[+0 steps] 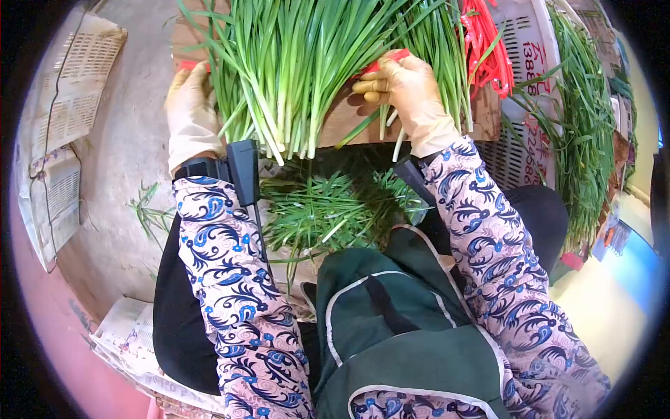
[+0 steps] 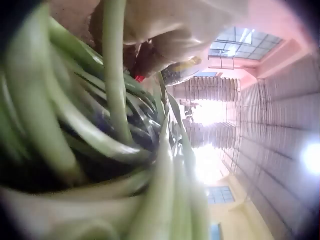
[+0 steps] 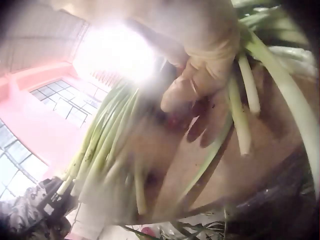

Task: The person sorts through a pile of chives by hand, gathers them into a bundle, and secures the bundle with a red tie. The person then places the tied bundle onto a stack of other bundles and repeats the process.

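A thick bunch of garlic chives (image 1: 300, 77) lies on a brown board (image 1: 481, 119), pale cut ends toward the person. My left hand (image 1: 192, 105), in a cream rubber glove, pinches a flat red strip (image 1: 197, 65) at the bunch's left side. On the other side, my gloved right hand (image 1: 412, 91) holds red strip too, its fingers curled over the board. Whatever runs between the two red parts is hidden by the bunch. More chives (image 1: 440, 56) lie under and beyond the right hand. In the right wrist view, the curled glove fingers (image 3: 200, 82) are close above the board.
Red strips (image 1: 485, 49) hang at the board's right, before a white plastic crate (image 1: 520, 35). Chives (image 1: 586, 140) are heaped farther right. Loose leaves (image 1: 321, 213) lie below the board, near the lap. Newspaper-like sheets (image 1: 70, 77) stand at left.
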`<state>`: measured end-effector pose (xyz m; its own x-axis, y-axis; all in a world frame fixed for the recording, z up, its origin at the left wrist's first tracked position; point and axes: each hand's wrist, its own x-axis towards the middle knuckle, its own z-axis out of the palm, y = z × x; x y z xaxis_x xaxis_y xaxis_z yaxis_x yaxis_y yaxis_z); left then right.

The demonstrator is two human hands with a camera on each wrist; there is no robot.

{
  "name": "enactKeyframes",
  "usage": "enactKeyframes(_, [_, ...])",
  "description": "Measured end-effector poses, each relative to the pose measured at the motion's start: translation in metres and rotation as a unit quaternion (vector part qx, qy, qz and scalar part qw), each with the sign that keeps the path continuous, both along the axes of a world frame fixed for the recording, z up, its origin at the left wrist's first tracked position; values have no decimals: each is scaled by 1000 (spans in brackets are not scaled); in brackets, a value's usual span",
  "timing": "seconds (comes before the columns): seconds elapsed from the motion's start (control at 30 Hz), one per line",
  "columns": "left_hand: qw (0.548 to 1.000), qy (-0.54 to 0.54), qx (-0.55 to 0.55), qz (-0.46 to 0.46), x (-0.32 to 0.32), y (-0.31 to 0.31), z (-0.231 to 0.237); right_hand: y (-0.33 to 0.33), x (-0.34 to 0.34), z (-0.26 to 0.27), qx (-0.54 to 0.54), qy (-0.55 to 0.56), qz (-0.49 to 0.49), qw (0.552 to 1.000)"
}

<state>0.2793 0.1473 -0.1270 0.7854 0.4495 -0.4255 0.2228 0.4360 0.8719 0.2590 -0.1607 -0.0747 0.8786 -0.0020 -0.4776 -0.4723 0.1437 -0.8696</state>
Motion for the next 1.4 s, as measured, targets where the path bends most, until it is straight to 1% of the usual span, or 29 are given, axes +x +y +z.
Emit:
enactKeyframes(0.03, [1000, -3, -18, -8, 1, -7, 2, 0, 1, -2, 13, -10, -32, 999])
enactKeyframes(0.07, [999, 2, 10, -34, 2, -11, 5, -1, 2, -5, 25, -20, -64, 997])
enactKeyframes(0.13, [994, 12, 65, -85, 2, -21, 20, -2, 4, -7, 22, -21, -74, 997])
enactKeyframes(0.17, [986, 36, 122, -104, 1, -26, 28, -1, 4, -7, 21, -20, -79, 996])
enactKeyframes(0.27, [954, 113, 213, -180, 8, -25, 46, 5, 3, -2, -18, -22, -68, 997])
enactKeyframes(0.3, [950, 121, 213, -196, 11, -24, 47, 6, 1, -3, -30, -47, -55, 997])
enactKeyframes(0.4, [971, 72, 94, -206, 8, -32, 54, 12, -3, 0, 7, -36, -52, 998])
enactKeyframes(0.43, [972, 80, 85, -205, 5, -40, 63, 19, -4, 3, 20, -12, -88, 996])
enactKeyframes(0.5, [969, 74, 93, -217, 1, -53, 68, 14, 1, -6, -72, -18, -54, 996])
enactKeyframes(0.6, [969, 53, 93, -221, -6, -74, 71, 12, -1, -11, -189, -43, -38, 980])
enactKeyframes(0.63, [970, 41, 94, -222, -7, -79, 69, 10, -2, -11, -231, -84, -6, 969])
enactKeyframes(0.67, [970, 28, 97, -222, -7, -82, 67, 9, -2, -8, -270, -88, 27, 959])
enactKeyframes(0.7, [973, 25, 117, -196, -7, -80, 54, 9, -3, -2, -308, -93, 59, 945])
enactKeyframes(0.73, [973, 52, 122, -188, -6, -76, 44, 10, -4, 5, -346, -100, 90, 929])
enactKeyframes(0.8, [972, 101, 128, -172, -1, -65, 23, 7, -8, -3, -441, -183, 118, 871])
enactKeyframes(0.83, [966, 114, 138, -185, 0, -59, 14, 0, -7, -13, -454, -204, 145, 855])
enactKeyframes(0.87, [955, 124, 177, -206, 1, -53, 5, 1, -6, -24, -402, -178, 94, 893])
enactKeyframes(0.93, [925, 139, 257, -243, 4, -54, 11, 3, -2, -32, -286, -127, -10, 950])
enactKeyframes(0.97, [893, 140, 327, -275, 8, -47, 6, -3, -3, -30, -307, -166, 20, 937])
enactKeyframes(1.0, [891, 141, 325, -283, 11, -41, 0, -3, -5, -22, -266, -109, 13, 958])
enactKeyframes(1.07, [887, 142, 324, -297, 15, -32, -8, -1, -5, -9, -178, 5, 0, 984])
enactKeyframes(1.1, [888, 132, 329, -294, 13, -31, -5, 2, -6, -11, -99, 45, -36, 993])
enactKeyframes(1.2, [936, 159, 146, -277, 15, -31, -2, 1, -11, -19, 63, -8, -51, 997])
enactKeyframes(1.23, [928, 214, 121, -280, 15, -43, 28, 0, -8, -18, 28, 53, -46, 997])
enactKeyframes(1.3, [965, 149, -19, -215, 13, -53, 33, 7, -4, -25, 118, 66, -61, 989])
enactKeyframes(1.33, [972, 115, -91, -183, 11, -61, 40, 7, -3, -27, 146, 52, -53, 986])
enactKeyframes(1.37, [972, 109, -93, -186, 11, -67, 49, 8, -2, -29, 175, 39, -45, 983])
enactKeyframes(1.4, [970, 94, -92, -203, 8, -76, 59, 5, -1, -24, 190, 1, -20, 982])
